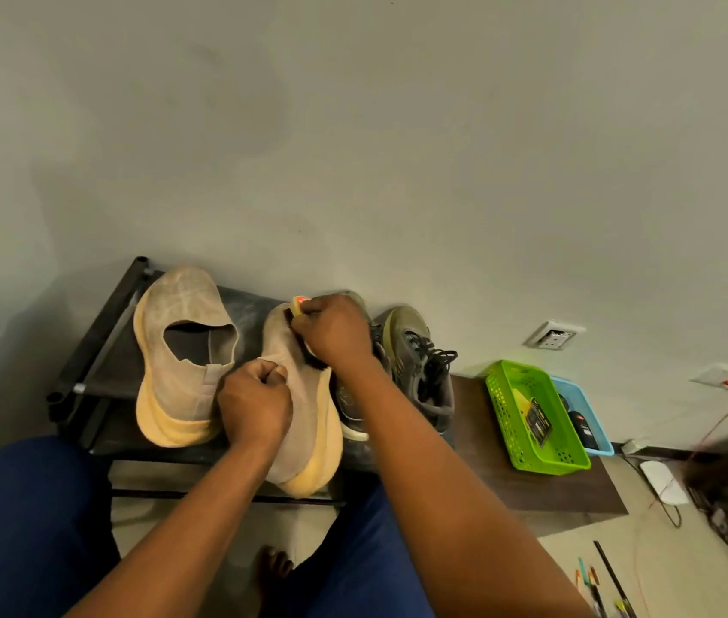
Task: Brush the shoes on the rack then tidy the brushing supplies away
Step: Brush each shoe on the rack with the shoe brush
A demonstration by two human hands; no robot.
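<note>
A rack (99,350) stands against the far wall (353,127). On it, a shoe (179,350) lies at the left, a second shoe (304,421) just right of it, and a pair of laced shoes (424,363) further right. The left hand (255,403) holds the second shoe's near part; the right hand (337,334) holds a brush (302,332) on its far part. Right of the rack, a basket (531,417) sits on a mat (531,488), with a second basket (585,412) touching its right side.

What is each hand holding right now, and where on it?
The right hand grips a brush by its back. The left hand pinches the beige shoe at its collar edge.
</note>
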